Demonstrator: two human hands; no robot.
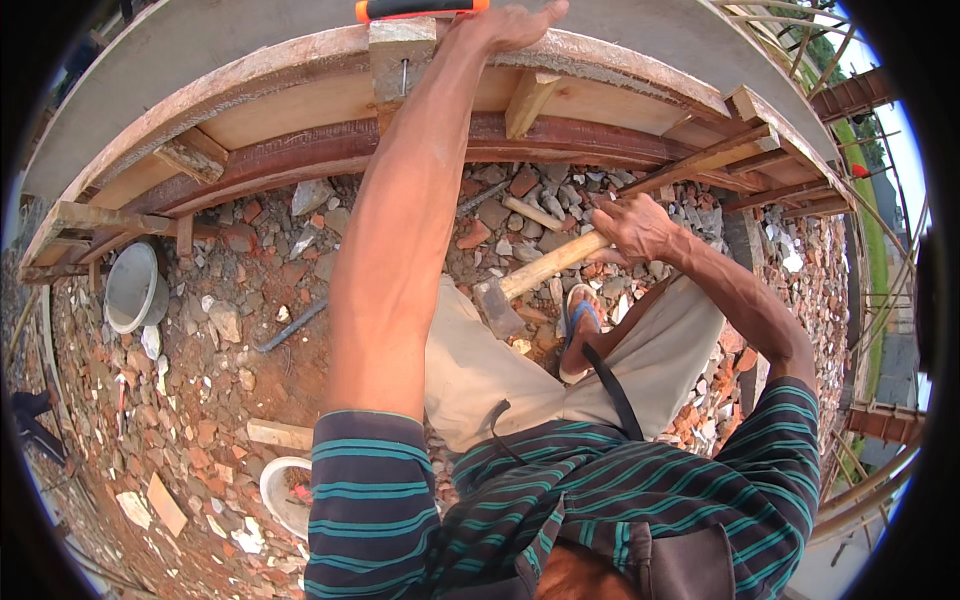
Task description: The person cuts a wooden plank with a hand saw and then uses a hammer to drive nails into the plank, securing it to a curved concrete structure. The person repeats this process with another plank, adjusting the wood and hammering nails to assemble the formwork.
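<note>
My left hand (510, 27) reaches the top edge of the timber formwork (300, 68), palm down with a digit stretched out. It holds nothing that I can see; the picture's upper edge is close to it. Just left of it an orange-and-black tool (420, 9) of unclear kind lies across a wooden block (402, 55). A nail (404, 77) sticks out of that block's face. Low in front of the boards, my right hand (635, 228) is closed round the wooden handle of a hammer (550, 267). The hammer's heavy head hangs down to the left, above the rubble.
Broken brick and stone (215, 400) cover the ground. A grey bucket (137, 287) and a white bucket (288, 495) stand at the left. A metal bar (292, 325) and a timber offcut (280, 433) lie there. My sandalled foot (581, 330) stands among the stones. Wooden braces (710, 160) jut out at right.
</note>
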